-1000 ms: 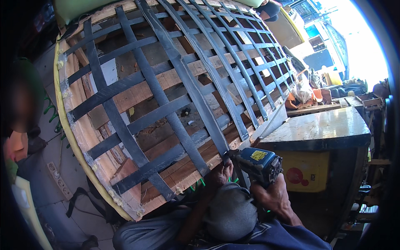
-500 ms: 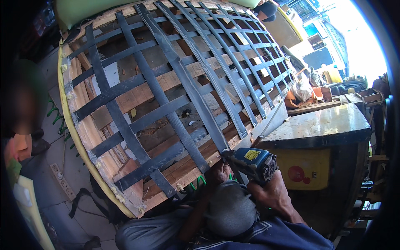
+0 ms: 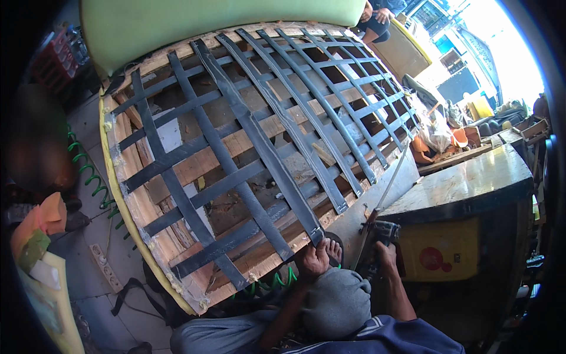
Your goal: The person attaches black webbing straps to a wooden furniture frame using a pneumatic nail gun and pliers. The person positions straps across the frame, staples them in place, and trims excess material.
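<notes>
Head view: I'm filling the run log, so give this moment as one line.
left hand: pinching dark webbing strap end at wooden sofa frame edge | right hand: gripping staple gun beside frame | tool: off strap

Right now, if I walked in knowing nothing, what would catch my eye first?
Most likely the big wooden sofa frame tipped on its side, filling the middle of the view and laced with a grid of dark webbing straps. At its lower edge the left hand grips a strap end, while the right hand holds a staple gun beside it. A green cushion runs along the top.
</notes>
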The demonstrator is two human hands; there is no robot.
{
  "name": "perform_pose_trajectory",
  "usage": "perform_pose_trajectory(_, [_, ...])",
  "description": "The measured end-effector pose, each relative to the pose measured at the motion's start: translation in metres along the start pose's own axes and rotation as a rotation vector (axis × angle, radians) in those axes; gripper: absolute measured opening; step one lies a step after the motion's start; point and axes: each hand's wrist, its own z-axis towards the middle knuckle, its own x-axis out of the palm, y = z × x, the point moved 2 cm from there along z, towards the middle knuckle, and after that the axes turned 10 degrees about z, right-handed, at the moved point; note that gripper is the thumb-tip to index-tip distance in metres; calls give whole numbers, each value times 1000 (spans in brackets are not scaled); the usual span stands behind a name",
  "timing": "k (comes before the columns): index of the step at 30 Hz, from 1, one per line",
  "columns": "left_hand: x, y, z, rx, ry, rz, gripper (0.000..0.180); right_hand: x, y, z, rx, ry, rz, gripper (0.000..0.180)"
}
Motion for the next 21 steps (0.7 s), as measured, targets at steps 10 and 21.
perform_pose_trajectory(10, [-27,-36,15,-54,101,341,15,-68,-57,114,43,153,-1010,47])
perform_pose_trajectory(21, [-24,-107,7,-316,147,472,33,15,-13,158,-291,-252,-789,87])
